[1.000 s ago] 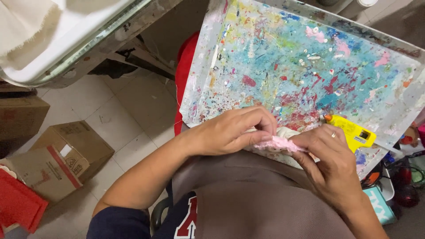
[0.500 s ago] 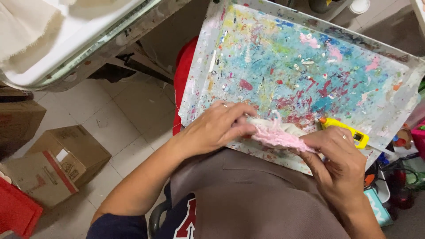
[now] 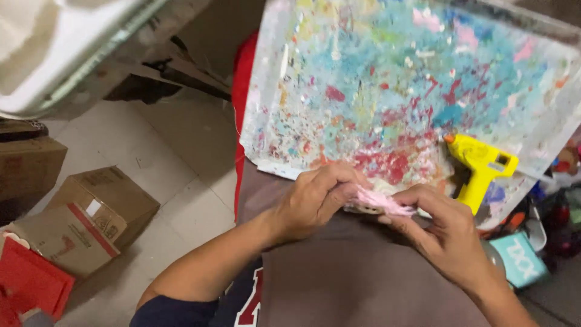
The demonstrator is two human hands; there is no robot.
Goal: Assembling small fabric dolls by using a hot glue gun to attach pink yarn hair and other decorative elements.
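Note:
My left hand [image 3: 315, 200] and my right hand [image 3: 445, 233] meet over my lap, and both pinch a small fluffy pink piece [image 3: 376, 202] between their fingertips. The piece stretches between the two hands at the near edge of a paint-splattered tray [image 3: 363, 79]. A yellow glue gun [image 3: 481, 166] lies on the tray's right side, just above my right hand and apart from it. Most of the pink piece is hidden by my fingers.
Cardboard boxes [image 3: 91, 212] stand on the tiled floor at the left, with a red box [image 3: 27, 281] at the lower left corner. A white tub [image 3: 54, 42] fills the upper left. A teal package [image 3: 520, 260] and small clutter sit at the right.
The view has closed in on the hands and tray. Both hands have slid down off the tray toward my lap, still pinching the pink piece. The glue gun stays where it was.

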